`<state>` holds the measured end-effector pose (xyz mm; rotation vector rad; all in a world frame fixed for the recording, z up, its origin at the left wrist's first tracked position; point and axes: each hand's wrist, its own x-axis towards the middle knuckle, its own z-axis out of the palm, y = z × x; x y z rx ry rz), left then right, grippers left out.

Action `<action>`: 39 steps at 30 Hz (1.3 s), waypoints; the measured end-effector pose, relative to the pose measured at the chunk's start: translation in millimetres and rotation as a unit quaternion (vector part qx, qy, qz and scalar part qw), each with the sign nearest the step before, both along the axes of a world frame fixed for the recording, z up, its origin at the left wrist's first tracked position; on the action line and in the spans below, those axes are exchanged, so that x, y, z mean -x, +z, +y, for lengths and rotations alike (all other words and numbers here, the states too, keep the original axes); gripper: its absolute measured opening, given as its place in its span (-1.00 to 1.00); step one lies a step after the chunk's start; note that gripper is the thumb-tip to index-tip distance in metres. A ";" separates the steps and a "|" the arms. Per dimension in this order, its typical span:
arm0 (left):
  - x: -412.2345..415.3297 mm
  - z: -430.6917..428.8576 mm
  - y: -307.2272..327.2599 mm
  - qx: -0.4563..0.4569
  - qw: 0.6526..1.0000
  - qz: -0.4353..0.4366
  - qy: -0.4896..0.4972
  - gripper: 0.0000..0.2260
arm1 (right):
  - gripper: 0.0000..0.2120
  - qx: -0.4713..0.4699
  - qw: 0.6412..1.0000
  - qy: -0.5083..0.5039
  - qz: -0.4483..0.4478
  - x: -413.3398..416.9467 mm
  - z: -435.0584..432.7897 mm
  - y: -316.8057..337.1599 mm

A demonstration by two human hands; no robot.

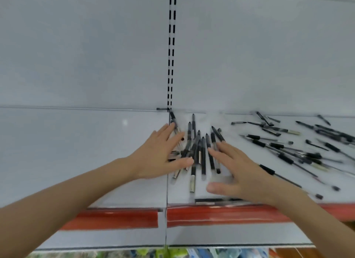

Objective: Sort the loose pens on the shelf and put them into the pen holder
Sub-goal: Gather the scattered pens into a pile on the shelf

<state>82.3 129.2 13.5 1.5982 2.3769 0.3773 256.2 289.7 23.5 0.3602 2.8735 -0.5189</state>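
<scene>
Spanning the whole view, the white shelf (86, 152) carried every pen in sight, and no pen holder showed anywhere, so the task looked barely begun. Nothing was visibly stowed, and most of the gathering and all of the loading were left to do. Beyond the fingertips rose the pale back panel (76, 56) with its slotted upright (171, 46), and nearer the wrists a red price strip (221, 216) ran along the shelf's front edge. Well out past the right hand's little-finger side lay the wider scatter of pens (288, 152), crossed over one another at all angles and likely to need raking in before they could be lifted together. Between the two sets of fingers sat a tighter bunch of pens (199, 152), roughly parallel and pointing at the back panel. The left hand (161, 157) lay flat with straight fingers (169, 129) against the bunch's left flank, grasping nothing. The right hand (244, 171) was likewise released, its spread fingers resting on the bunch's right side. One stray pen (211, 200) lay crosswise just under the right thumb, close to the front edge, where a careless sweep could roll it off.
</scene>
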 end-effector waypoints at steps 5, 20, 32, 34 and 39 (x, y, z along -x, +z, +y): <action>-6.9 2.1 -13.9 0.097 0.991 0.077 -0.047 -0.16 | 0.07 -0.053 0.997 0.039 -0.031 -3.6 2.3 -6.3; 6.7 50.2 -14.3 0.037 0.999 0.023 -0.016 -0.33 | -0.14 -0.103 0.993 -0.055 0.029 -1.3 19.3 -10.6; 73.0 67.3 -21.9 -0.015 0.982 0.119 0.143 -0.28 | -0.23 -0.052 0.987 -0.149 0.019 27.8 1.3 -13.2; 72.0 69.9 -22.4 -0.030 0.979 0.141 0.142 -0.26 | -0.26 -0.066 0.984 -0.163 0.024 29.9 10.3 -14.4; 73.1 69.5 -19.7 -0.054 0.973 0.180 0.131 -0.30 | -0.31 -0.064 0.974 -0.206 0.071 30.8 20.2 -15.5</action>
